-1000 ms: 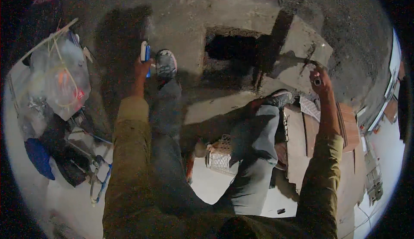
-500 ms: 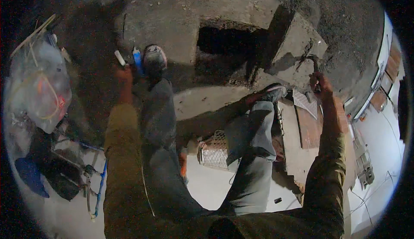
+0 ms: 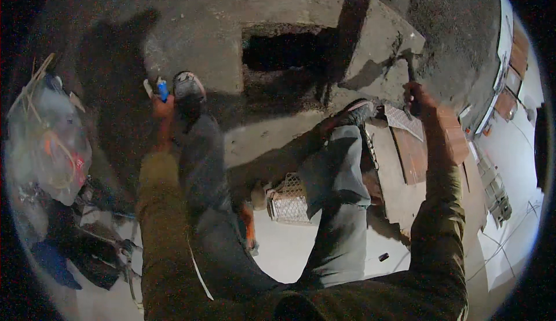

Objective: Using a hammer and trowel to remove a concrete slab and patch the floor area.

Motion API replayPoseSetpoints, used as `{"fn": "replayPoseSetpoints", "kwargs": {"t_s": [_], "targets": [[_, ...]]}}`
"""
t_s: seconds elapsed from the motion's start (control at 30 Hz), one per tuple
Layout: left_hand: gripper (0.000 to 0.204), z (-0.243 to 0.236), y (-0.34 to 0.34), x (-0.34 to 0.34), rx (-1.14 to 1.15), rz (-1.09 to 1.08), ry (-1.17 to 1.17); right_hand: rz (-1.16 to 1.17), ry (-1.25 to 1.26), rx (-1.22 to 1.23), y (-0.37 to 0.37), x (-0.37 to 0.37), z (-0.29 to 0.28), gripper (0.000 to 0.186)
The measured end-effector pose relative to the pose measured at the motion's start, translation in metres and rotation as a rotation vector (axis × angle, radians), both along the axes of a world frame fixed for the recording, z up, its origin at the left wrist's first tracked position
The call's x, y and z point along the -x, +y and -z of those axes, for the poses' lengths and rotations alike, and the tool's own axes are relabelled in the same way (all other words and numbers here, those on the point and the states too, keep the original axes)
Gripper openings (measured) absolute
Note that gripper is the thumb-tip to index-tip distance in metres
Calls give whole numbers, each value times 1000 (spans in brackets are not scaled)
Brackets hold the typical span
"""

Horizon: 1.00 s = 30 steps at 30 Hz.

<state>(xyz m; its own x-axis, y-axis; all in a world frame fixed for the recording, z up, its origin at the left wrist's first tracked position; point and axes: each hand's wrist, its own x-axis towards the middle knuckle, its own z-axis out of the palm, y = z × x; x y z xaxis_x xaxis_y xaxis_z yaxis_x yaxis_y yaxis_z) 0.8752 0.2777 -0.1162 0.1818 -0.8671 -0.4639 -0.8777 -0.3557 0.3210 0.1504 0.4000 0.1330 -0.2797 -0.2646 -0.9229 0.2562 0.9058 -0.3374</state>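
Observation:
My left hand point(image 3: 163, 108) is closed at the lower end of a blue tube-like thing point(image 3: 163, 90) with a pale tip. A short whitish stick point(image 3: 148, 88) shows beside the same fingers; whether they hold it too is unclear. On the other side, my right hand point(image 3: 416, 99) wraps round the handle of a hammer-like tool point(image 3: 410, 63), its dark head blurred and seen over the broken concrete slab point(image 3: 382, 52). The slab lies tilted beside a dark rectangular pit point(image 3: 286, 52) in the floor. My left shoe point(image 3: 190, 86) stands just right of the blue thing.
Loose dirt point(image 3: 454, 49) spreads past the slab. A clear plastic bag point(image 3: 58, 147) of mixed things lies far left. Near my right shoe point(image 3: 356, 112) lie brown tiles point(image 3: 408, 153) and a patterned piece point(image 3: 404, 121). A whitish lattice-patterned box point(image 3: 288, 202) stands between my legs.
My left hand has come closer to my left shoe and closed at the blue thing, which stood apart from it before. The right hand's tool has changed its angle. The whole view has shifted.

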Motion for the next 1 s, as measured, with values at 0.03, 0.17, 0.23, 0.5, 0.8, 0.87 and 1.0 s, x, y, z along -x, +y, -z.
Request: {"fn": "replayPoseSetpoints", "kwargs": {"t_s": [0.03, 0.17, 0.23, 0.5, 0.8, 0.87, 1.0], "targets": [[69, -19, -3, 36, 51, -108, 148, -43, 166, -20, -1, -5, -22, 23], [77, -50, -45, -88, 222, 137, 17, 173, 7, 123, 15, -18, 43, 30], [68, -97, -32, -37, -463, -449, 1462, 219, 116, 134, 22, 16, 9, 29], [21, -286, -48, 96, -337, -717, 583, -697, 993, -478, 18, 47, -2, 39], [23, -371, 54, 301, -772, -881, 963, -430, 985, -239, 94, 22, 82, 35], [21, -372, 83, 325, -698, -532, 916, -493, 1111, -162, 113, 24, 106, 35], [18, -365, 119, 351, -842, -478, 671, -667, 908, -176, 139, 44, 138, 48]]}}
